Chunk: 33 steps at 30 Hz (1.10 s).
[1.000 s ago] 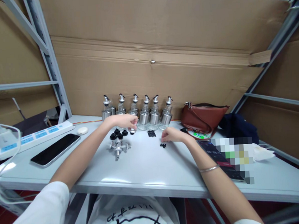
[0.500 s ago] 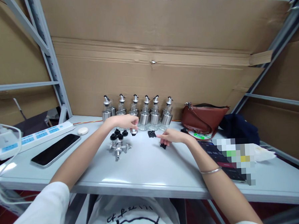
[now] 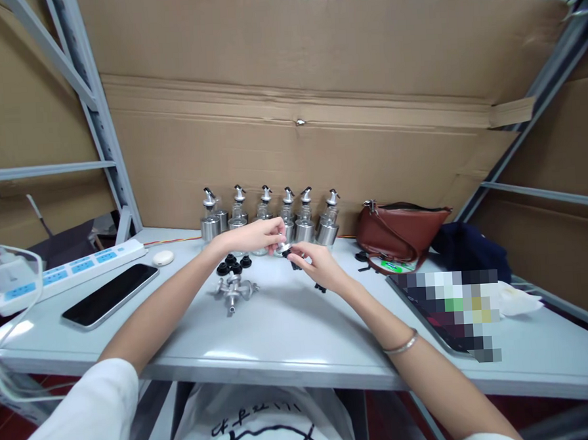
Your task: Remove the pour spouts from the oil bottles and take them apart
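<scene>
Over the middle of the table my left hand (image 3: 268,233) pinches a silver bottle pourer (image 3: 284,247) with a black end. Closed at that black end are the fingers of my right hand (image 3: 316,261); any small piece between them is too small to make out. Small black parts (image 3: 320,288) lie under my right hand, and others (image 3: 296,266) are partly hidden behind it. To the left is a cluster of black stoppers (image 3: 234,264). Silver pourer spouts (image 3: 233,290) lie in a heap in front of the stoppers.
Several glass-and-metal oil bottles (image 3: 304,231) with pourers line the back, against cardboard (image 3: 301,160). A phone (image 3: 111,294), a white round case (image 3: 162,258) and a power strip (image 3: 70,274) lie left. At right are a brown bag (image 3: 403,231) and a dark tablet-like device (image 3: 427,318), partly blurred.
My left hand has moved right with the pourer. My right hand has left the small black parts on the table and moved up and left to meet the pourer.
</scene>
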{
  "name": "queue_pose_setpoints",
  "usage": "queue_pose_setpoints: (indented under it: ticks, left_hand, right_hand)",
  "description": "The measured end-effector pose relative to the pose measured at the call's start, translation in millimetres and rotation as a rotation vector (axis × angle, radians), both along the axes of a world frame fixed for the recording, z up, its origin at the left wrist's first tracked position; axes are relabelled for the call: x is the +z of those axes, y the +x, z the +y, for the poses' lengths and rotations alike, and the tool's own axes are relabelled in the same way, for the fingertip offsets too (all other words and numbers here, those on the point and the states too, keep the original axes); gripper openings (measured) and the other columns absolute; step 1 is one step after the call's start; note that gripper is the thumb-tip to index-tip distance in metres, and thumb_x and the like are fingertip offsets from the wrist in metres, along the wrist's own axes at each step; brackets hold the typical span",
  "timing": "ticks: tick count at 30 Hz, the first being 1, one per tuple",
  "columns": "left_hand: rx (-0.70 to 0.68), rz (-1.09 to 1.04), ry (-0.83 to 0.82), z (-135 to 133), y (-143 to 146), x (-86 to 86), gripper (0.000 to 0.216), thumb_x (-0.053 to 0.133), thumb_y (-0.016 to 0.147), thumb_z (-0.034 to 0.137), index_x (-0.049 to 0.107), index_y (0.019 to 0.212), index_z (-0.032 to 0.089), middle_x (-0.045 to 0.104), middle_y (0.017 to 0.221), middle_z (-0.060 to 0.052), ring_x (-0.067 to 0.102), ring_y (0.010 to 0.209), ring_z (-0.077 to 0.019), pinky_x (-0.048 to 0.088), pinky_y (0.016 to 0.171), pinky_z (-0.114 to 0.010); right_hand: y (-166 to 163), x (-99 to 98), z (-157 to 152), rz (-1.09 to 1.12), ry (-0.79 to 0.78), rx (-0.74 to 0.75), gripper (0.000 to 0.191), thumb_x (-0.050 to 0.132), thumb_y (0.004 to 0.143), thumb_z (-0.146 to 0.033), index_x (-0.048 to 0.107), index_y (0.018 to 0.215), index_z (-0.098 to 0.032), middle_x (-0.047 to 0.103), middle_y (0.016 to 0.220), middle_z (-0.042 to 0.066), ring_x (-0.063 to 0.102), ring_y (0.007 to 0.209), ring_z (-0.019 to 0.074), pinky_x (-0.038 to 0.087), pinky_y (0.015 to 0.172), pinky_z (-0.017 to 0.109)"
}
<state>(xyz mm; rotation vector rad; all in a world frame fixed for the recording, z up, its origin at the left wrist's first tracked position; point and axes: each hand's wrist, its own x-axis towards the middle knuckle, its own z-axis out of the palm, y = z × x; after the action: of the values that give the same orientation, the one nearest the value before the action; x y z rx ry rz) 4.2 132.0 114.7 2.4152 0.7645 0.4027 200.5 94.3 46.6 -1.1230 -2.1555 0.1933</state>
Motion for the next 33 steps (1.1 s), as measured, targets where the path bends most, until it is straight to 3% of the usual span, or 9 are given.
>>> queue_pose_setpoints:
  ticks: [5, 9, 13, 16, 19, 23, 26, 33]
  left_hand:
    - [0.002, -0.087, -0.003, 2.6, 2.9, -6.8, 0.016, 0.044, 0.085, 0.035, 0.038, 0.087, 0.02, 0.062, 0.077, -0.001, 0.06, 0.075, -0.0142, 0.044, 0.07, -0.027]
    - [0.009, -0.147, 0.062, -0.9, 7.6, -8.3, 0.016, 0.044, 0.086, 0.034, 0.039, 0.092, 0.02, 0.061, 0.079, -0.001, 0.057, 0.074, -0.0131, 0.043, 0.068, -0.026]
    - [0.014, -0.109, 0.286, -4.7, 10.9, -6.7, 0.019, 0.044, 0.088, 0.033, 0.047, 0.099, 0.018, 0.06, 0.079, -0.001, 0.053, 0.071, -0.0123, 0.041, 0.066, -0.024]
    - [-0.017, -0.083, 0.507, -3.9, 14.0, -9.0, 0.019, 0.041, 0.091, 0.03, 0.051, 0.101, 0.017, 0.059, 0.095, -0.005, 0.055, 0.08, -0.0135, 0.04, 0.072, -0.024]
    - [-0.005, -0.016, 0.726, 0.7, 18.3, -14.5, 0.024, 0.035, 0.094, 0.03, 0.053, 0.102, 0.016, 0.059, 0.101, -0.008, 0.056, 0.087, -0.0162, 0.039, 0.077, -0.027]
    - [-0.002, 0.071, 0.934, 10.3, 19.5, -21.3, 0.036, 0.026, 0.096, 0.035, 0.054, 0.105, 0.015, 0.062, 0.1, -0.011, 0.056, 0.091, -0.0189, 0.035, 0.08, -0.031]
    - [0.017, 0.108, 1.0, 15.8, 15.4, -24.7, 0.042, 0.021, 0.096, 0.04, 0.054, 0.108, 0.016, 0.063, 0.096, -0.01, 0.054, 0.09, -0.0189, 0.033, 0.083, -0.033]
    - [0.026, 0.168, 1.016, 18.6, 9.7, -32.3, 0.049, 0.019, 0.094, 0.048, 0.056, 0.107, 0.019, 0.062, 0.097, -0.01, 0.052, 0.088, -0.0191, 0.031, 0.083, -0.032]
  right_hand:
    - [-2.6, 1.4, -3.1, 0.184, -0.146, -0.005, 0.032, 0.044, 0.084, -0.048, 0.054, 0.077, -0.018, 0.061, 0.071, 0.003, 0.054, 0.065, 0.0141, 0.041, 0.064, 0.026]
    - [-3.0, 0.4, 0.2, 0.503, -0.349, 0.131, 0.041, 0.047, 0.078, -0.059, 0.049, 0.075, -0.019, 0.055, 0.067, 0.0, 0.052, 0.06, 0.0118, 0.041, 0.061, 0.026]
    - [-4.3, 2.6, 2.0, 0.795, -0.593, 0.241, 0.046, 0.054, 0.07, -0.063, 0.049, 0.075, -0.018, 0.049, 0.062, -0.003, 0.046, 0.052, 0.0095, 0.038, 0.054, 0.025]
    - [-3.7, 6.3, 1.2, 0.925, -0.701, 0.253, 0.041, 0.059, 0.068, -0.057, 0.049, 0.075, -0.018, 0.048, 0.061, -0.003, 0.045, 0.05, 0.0093, 0.036, 0.052, 0.025]
    - [-3.3, 8.9, 0.4, 0.996, -0.701, 0.234, 0.034, 0.058, 0.069, -0.05, 0.049, 0.078, -0.019, 0.043, 0.057, -0.005, 0.04, 0.047, 0.0083, 0.034, 0.049, 0.024]
    - [-6.4, 8.7, 0.6, 1.02, -0.576, 0.202, 0.034, 0.059, 0.07, -0.05, 0.045, 0.07, -0.019, 0.038, 0.053, -0.006, 0.035, 0.044, 0.0067, 0.029, 0.045, 0.024]
    - [-9.0, 7.1, 1.4, 1.021, -0.535, 0.194, 0.039, 0.062, 0.067, -0.053, 0.042, 0.064, -0.019, 0.035, 0.051, -0.007, 0.032, 0.042, 0.0053, 0.025, 0.042, 0.022]
    - [-9.3, 4.6, 2.0, 1.039, -0.634, 0.124, 0.038, 0.065, 0.064, -0.048, 0.04, 0.059, -0.019, 0.028, 0.044, -0.009, 0.023, 0.037, 0.0029, 0.014, 0.037, 0.02]
